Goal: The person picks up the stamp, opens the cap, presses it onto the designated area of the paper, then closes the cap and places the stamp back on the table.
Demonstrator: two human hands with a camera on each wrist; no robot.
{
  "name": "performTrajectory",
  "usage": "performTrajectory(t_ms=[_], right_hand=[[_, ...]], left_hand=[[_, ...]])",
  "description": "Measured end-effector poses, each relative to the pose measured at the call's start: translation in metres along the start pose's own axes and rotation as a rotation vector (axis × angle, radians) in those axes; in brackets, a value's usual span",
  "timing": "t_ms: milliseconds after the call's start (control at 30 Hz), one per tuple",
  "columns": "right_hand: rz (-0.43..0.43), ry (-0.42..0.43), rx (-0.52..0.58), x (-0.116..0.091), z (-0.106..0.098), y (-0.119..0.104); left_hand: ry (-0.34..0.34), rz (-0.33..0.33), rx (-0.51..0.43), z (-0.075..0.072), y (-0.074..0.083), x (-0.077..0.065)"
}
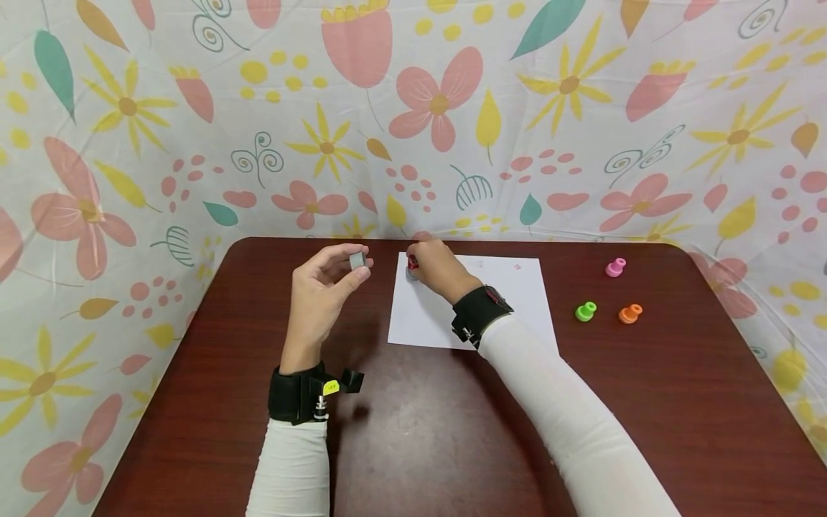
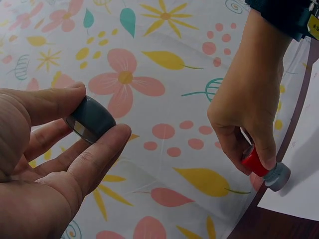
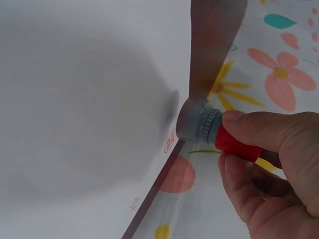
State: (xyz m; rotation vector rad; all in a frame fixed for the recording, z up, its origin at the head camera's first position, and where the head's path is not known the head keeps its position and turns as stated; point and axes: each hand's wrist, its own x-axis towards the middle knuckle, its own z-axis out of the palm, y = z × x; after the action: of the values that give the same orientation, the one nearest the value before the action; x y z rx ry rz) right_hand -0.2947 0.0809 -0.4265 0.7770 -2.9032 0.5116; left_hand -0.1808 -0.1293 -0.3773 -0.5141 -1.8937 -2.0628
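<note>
White sleeves (image 1: 289, 467) nearest. Left hand (image 1: 315, 298) pinches grey cap (image 2: 97, 117) between thumb and fingertip, raised. Right hand (image 1: 441, 268) pinches red-and-grey stamp (image 3: 212, 130) at paper's (image 1: 426, 316) far left corner; contact unclear.

The stamp (image 3: 218, 130), red-handled with a grey head, is tilted, pinched in the right hand (image 1: 441, 267) at the paper's far left corner; contact is unclear. The paper (image 1: 423, 316) lies flat, small red prints along its far edge. The left hand (image 1: 319, 294) pinches a hollow grey cap (image 2: 93, 119), raised left of the paper.
</note>
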Motion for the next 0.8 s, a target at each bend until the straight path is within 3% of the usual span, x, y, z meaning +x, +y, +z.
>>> performTrajectory(t_ms=[500,800], right_hand=[[-0.030,-0.024,-0.090,0.0058,0.0063,-0.0048],[0.004,-0.051,-0.094,0.0092,0.0069,-0.0047]], left_hand=[[0.006,-0.009,0.053,-0.0015,-0.0031,0.0005],[0.014,-0.011,0.065,-0.0014,-0.0038,0.0008]])
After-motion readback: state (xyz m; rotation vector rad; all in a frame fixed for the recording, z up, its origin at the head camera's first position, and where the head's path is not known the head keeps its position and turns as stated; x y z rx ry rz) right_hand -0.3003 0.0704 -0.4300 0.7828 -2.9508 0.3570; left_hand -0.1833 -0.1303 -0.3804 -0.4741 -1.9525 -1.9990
